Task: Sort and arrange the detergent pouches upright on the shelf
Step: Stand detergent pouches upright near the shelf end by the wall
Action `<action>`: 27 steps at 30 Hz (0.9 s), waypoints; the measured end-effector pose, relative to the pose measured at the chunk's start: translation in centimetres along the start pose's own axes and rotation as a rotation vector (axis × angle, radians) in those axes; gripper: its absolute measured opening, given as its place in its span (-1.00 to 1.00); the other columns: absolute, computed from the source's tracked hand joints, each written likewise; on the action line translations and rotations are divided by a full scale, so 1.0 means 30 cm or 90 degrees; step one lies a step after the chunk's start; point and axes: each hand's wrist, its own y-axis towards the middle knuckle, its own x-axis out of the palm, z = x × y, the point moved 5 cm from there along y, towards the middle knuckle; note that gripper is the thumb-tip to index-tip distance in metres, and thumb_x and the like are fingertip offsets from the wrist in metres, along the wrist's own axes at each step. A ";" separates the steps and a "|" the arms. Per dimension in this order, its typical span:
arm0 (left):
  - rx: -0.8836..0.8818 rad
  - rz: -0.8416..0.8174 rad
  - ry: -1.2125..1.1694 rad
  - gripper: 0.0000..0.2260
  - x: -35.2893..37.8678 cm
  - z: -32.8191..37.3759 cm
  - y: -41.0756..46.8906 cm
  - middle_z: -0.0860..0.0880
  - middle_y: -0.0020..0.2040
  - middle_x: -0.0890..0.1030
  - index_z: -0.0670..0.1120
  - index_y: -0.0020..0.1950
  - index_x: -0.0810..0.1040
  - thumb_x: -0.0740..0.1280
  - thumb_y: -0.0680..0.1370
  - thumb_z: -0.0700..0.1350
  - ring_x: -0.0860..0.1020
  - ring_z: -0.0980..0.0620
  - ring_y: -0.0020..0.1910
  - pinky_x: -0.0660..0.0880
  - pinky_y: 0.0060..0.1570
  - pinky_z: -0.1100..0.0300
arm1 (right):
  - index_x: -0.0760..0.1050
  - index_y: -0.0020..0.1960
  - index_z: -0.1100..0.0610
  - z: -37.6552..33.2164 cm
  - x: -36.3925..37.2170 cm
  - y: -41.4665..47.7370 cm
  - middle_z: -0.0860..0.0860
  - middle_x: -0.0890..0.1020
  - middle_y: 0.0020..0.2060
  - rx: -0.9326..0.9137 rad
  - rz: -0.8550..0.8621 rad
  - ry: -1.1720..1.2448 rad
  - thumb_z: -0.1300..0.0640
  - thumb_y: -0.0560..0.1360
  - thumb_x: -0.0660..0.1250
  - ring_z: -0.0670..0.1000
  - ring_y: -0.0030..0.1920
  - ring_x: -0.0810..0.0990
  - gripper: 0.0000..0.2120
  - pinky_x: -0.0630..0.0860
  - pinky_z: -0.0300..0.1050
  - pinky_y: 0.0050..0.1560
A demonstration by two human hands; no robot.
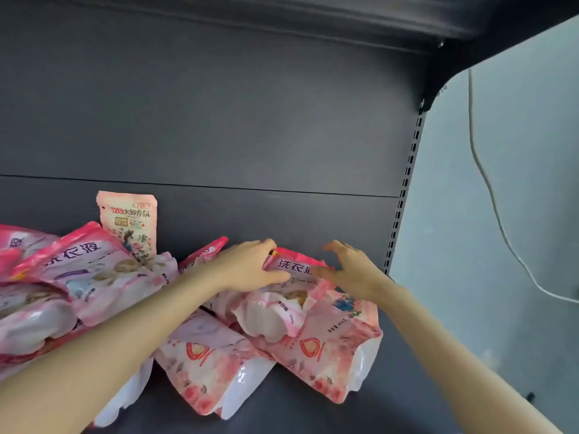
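Several pink detergent pouches lie in a jumble on the dark shelf (313, 411). My left hand (250, 266) grips the top edge of a pink pouch with purple lettering (293, 266), which leans over other pouches. My right hand (351, 270) is at that pouch's right top corner, fingers spread and relaxed, thumb touching it. One floral pouch (128, 225) stands upright against the back panel at the left. Two rose-printed pouches (206, 361) (332, 352) lie flat in front. More pouches (94, 270) are heaped at the left.
The dark back panel (219, 120) rises behind the pouches. A perforated upright (404, 186) marks the shelf's right end, with a pale wall and white cable (488, 183) beyond. Bare shelf shows at the front right.
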 end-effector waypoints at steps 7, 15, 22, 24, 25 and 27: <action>-0.053 -0.091 0.066 -0.48 0.042 0.009 0.078 -0.06 0.00 0.49 -0.06 -0.07 0.25 0.23 0.42 0.39 0.49 -0.12 0.05 0.34 -0.07 0.07 | 0.30 0.30 0.18 0.064 0.047 0.100 -0.02 0.59 -0.19 0.043 -0.098 0.071 -0.04 0.53 0.31 0.01 -0.22 0.56 -0.55 0.47 -0.12 -0.16; -0.089 -0.105 -0.034 -0.29 0.066 -0.025 0.131 -0.02 -0.12 0.62 -0.13 -0.05 0.50 0.46 0.08 0.40 0.59 -0.04 -0.11 0.49 -0.11 0.04 | 0.40 -0.39 0.14 0.111 0.060 0.167 -0.04 0.45 -0.46 0.057 -0.170 0.166 -0.05 0.29 0.56 -0.06 -0.42 0.40 -0.60 0.30 -0.24 -0.36; -0.110 -0.112 -0.176 -0.28 0.060 -0.031 0.114 0.09 -0.12 0.67 -0.01 -0.03 0.55 0.48 -0.10 0.29 0.64 0.07 -0.10 0.55 0.05 0.00 | 0.44 -0.23 0.17 0.086 0.027 0.173 0.01 0.58 -0.36 0.010 -0.109 0.312 0.27 0.26 0.58 -0.02 -0.37 0.55 -0.70 0.49 -0.23 -0.38; -0.110 -0.098 -0.224 -0.32 0.048 -0.026 0.100 0.07 -0.09 0.65 -0.02 0.01 0.47 0.58 -0.01 0.19 0.63 0.05 -0.08 0.56 0.02 0.00 | 0.40 -0.30 0.14 0.070 -0.021 0.173 -0.05 0.56 -0.46 -0.025 -0.050 0.371 0.37 0.25 0.56 -0.04 -0.43 0.55 -0.66 0.49 -0.24 -0.40; -0.102 -0.089 -0.258 -0.38 0.043 -0.022 0.094 0.03 -0.08 0.65 -0.04 0.01 0.44 0.62 0.09 0.09 0.64 0.02 -0.08 0.57 0.01 0.00 | 0.40 -0.31 0.13 0.057 -0.048 0.168 -0.06 0.56 -0.47 -0.047 -0.029 0.388 0.39 0.24 0.56 -0.06 -0.44 0.54 -0.66 0.49 -0.24 -0.39; -0.087 -0.063 -0.340 -0.47 0.031 -0.016 0.086 -0.05 -0.10 0.68 -0.10 0.03 0.39 0.62 0.23 -0.09 0.65 -0.01 -0.14 0.58 -0.04 0.00 | 0.43 -0.31 0.13 0.025 -0.102 0.157 -0.03 0.59 -0.42 -0.091 0.008 0.414 0.38 0.23 0.57 -0.08 -0.44 0.54 -0.67 0.51 -0.24 -0.36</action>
